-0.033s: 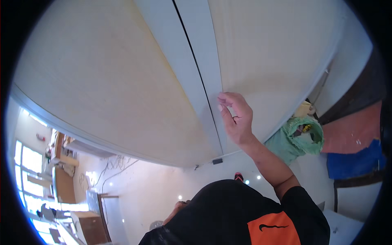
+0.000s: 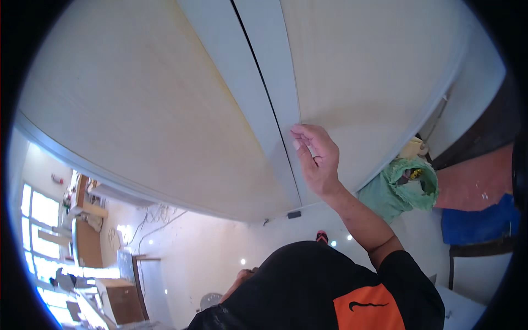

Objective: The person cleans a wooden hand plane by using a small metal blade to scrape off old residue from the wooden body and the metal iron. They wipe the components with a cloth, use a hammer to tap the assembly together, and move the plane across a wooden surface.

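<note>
Two tall pale wood-toned panels, the left panel (image 2: 148,121) and the right panel (image 2: 374,66), stand before me like cabinet doors. Light grey strips edge them along a narrow dark gap (image 2: 264,85). My right hand (image 2: 320,160) is raised at the right-hand grey strip (image 2: 278,60), near its border with the right panel. Its fingers are curled, with thumb and fingertips close together in a pinch; anything between them is too small to make out. My left hand (image 2: 240,279) hangs low beside my body, its fingers mostly hidden by my black shirt.
A green woven sack (image 2: 385,190) with things inside stands at the right, near a reddish sheet (image 2: 473,181) and a blue piece (image 2: 473,223). Loose cables (image 2: 154,220) lie on the shiny floor at left. Wooden furniture (image 2: 88,242) stands by bright windows.
My right hand has shifted very slightly left along the strip, keeping its pinched shape. The surroundings have moved a little in the view.
</note>
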A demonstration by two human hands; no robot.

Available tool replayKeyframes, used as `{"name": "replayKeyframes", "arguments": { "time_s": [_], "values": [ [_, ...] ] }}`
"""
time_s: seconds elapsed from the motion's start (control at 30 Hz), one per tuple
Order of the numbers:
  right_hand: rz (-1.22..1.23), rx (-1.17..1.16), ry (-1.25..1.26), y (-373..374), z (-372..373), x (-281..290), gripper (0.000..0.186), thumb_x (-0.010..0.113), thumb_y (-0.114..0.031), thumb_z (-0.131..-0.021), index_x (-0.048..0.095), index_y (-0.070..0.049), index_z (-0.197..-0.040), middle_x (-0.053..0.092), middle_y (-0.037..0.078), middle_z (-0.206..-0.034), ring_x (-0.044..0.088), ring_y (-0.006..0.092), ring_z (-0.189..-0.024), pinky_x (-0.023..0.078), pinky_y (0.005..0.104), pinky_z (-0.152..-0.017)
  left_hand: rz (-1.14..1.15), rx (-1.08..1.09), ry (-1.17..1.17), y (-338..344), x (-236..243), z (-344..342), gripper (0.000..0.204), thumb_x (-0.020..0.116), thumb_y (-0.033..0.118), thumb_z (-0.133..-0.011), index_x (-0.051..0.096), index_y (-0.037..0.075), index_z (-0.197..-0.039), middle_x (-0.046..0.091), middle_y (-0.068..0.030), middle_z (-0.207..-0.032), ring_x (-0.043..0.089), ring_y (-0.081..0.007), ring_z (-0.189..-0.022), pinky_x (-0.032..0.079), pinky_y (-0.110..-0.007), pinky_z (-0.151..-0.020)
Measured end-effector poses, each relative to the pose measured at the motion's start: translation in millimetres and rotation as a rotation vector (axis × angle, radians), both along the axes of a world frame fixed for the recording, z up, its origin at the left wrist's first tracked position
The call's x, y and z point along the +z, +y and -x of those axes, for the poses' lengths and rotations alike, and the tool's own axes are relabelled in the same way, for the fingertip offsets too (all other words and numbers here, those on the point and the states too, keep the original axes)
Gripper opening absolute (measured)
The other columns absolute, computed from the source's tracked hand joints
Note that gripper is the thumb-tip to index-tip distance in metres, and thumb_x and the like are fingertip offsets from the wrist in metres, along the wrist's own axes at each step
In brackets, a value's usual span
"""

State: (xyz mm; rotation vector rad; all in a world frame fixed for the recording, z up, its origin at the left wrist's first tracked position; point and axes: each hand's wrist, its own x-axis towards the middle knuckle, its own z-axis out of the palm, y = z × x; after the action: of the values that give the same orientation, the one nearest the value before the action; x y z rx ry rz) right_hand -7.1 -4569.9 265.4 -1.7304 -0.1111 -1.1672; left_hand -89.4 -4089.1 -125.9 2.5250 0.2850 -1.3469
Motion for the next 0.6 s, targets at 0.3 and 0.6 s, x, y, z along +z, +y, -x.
{"name": "replayKeyframes", "arguments": {
  "time_s": [0.3, 0.6],
  "values": [
    [0.001, 0.193, 0.220, -17.3, -2.7, -14.9, 0.027, 0.058, 0.000, -0.102, 0.063, 0.006, -0.128, 0.068, 0.015, -0.121, 0.066, 0.0211, -0.116, 0.052, 0.0335, -0.103, 0.113, 0.304, -0.018, -82.3, 57.8, 51.9, 0.061, 0.066, 0.059, -0.088, 0.076, 0.002, -0.108, 0.077, -0.0187, -0.104, 0.071, -0.0273, -0.101, 0.053, -0.040, -0.092],
    [-0.352, 0.236, 0.236, 15.0, -1.7, -39.5, 0.031, 0.062, -0.001, -0.100, 0.062, 0.006, -0.130, 0.069, 0.016, -0.124, 0.066, 0.0208, -0.117, 0.050, 0.0322, -0.104, 0.164, 0.252, 0.043, -30.6, 7.2, 67.8, 0.056, 0.082, 0.027, -0.074, 0.071, 0.012, -0.128, 0.077, -0.0142, -0.097, 0.076, -0.0257, -0.075, 0.063, -0.040, -0.056]
  ]
}}
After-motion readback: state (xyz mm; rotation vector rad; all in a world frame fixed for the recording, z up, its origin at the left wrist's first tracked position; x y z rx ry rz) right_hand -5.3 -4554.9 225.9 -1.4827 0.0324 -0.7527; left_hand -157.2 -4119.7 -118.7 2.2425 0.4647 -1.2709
